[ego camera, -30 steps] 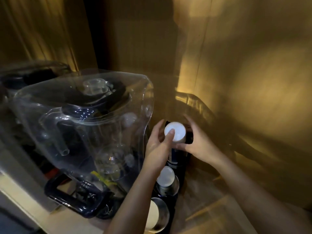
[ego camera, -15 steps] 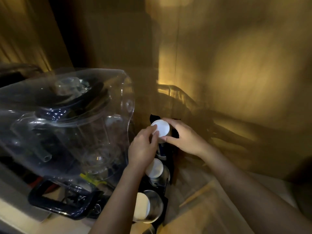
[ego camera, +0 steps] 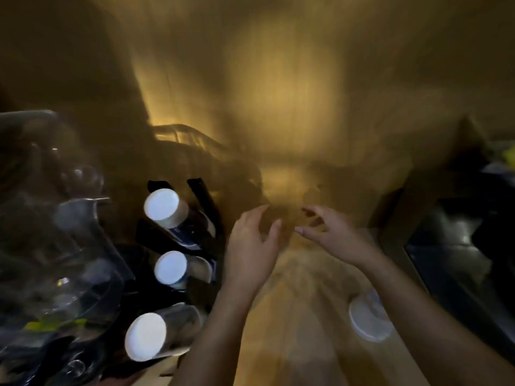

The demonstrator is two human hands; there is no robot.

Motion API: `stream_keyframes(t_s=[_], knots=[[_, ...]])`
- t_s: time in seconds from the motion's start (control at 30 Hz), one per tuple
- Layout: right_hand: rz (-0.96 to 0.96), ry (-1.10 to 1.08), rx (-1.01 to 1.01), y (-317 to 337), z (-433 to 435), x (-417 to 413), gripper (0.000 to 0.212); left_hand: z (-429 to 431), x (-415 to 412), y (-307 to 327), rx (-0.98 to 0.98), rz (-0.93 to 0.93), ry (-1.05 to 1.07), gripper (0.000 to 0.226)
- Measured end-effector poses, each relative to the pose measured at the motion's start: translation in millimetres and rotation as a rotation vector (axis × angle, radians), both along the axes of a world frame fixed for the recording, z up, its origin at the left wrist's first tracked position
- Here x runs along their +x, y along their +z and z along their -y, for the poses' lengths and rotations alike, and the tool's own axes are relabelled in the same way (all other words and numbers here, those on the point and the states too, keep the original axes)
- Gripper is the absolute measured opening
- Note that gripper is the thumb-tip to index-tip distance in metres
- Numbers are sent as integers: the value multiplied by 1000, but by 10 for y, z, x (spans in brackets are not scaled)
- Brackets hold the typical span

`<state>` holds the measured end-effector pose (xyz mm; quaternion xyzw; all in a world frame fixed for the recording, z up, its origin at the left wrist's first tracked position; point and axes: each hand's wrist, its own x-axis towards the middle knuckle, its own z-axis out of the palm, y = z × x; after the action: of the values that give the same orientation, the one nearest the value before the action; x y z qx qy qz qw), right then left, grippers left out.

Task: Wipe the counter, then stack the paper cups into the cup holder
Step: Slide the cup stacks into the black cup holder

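While our left hand (ego camera: pixel 250 254) and right hand (ego camera: pixel 331 235) hover empty, fingers spread, over the counter (ego camera: pixel 295 330), we see the cup holder (ego camera: pixel 206 207) left of them, paper cups (ego camera: pixel 164 204) stacked inside, a white lid (ego camera: pixel 365 319) under our right forearm.

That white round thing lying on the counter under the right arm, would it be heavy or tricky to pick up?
Probably light: the white disc looks thin and flat, like a lid or a cup's base, though blur hides which. Lying flat on the wooden counter, it seems unlikely to roll or tip. Being so low, it may need a fingernail under its edge. Both the left hand and right hand are empty.
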<state>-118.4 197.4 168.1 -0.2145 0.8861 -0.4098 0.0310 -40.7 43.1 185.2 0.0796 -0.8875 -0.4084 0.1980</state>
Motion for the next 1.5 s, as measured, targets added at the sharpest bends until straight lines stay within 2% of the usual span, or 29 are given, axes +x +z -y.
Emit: stream_keyframes(t_s=[0.2, 0.33, 0.5, 0.57, 0.63, 0.7, 0.77, 0.83, 0.93, 1.0, 1.07, 1.23, 1.33, 1.43, 1.5], knots=[[122, -239, 67, -300, -905, 300, 50, -726, -57, -540, -13, 158, -228, 40], [152, -336, 54, -609, -1271, 525, 54, -1116, -61, -971, 10, 313, -287, 50], [353, -481, -322, -906, -1387, 673, 68, -1546, -56, -1293, 417, 542, -266, 64], [496, -504, -465, -1023, -1391, 741, 67, -1646, -34, -1422, 409, 627, -291, 67], [637, -459, -643, -1161, -1424, 826, 61, -1706, 29, -1501, 442, 687, -345, 74], [670, -374, -708, -1307, -1506, 901, 60, -1741, 102, -1533, 685, 711, -389, 83], [645, -273, -616, -1381, -1571, 936, 68, -1750, 145, -1544, 888, 682, -408, 81], [496, -214, -419, -1456, -1570, 926, 71, -1735, 175, -1550, 918, 632, -382, 76], [286, -374, -177, -1503, -1458, 926, 64, -1722, 243, -1586, 903, 644, -333, 76], [321, -438, -188, -1531, -1369, 938, 70, -1725, 320, -1581, 921, 669, -294, 67], [352, -406, -186, -1534, -1273, 948, 71, -1680, 397, -1560, 952, 679, -240, 53], [266, -317, -170, -1443, -1041, 985, 71, -1375, 523, -1500, 956, 610, -178, 35], [184, -260, -204, -1255, -860, 947, 71, -1224, 547, -1379, 942, 476, -152, 39], [91, -188, -201, -970, -596, 863, 70, -1022, 564, -1152, 923, 315, -112, 59], [54, -160, -214, -752, -400, 810, 66, -859, 559, -970, 904, 217, -74, 58]])
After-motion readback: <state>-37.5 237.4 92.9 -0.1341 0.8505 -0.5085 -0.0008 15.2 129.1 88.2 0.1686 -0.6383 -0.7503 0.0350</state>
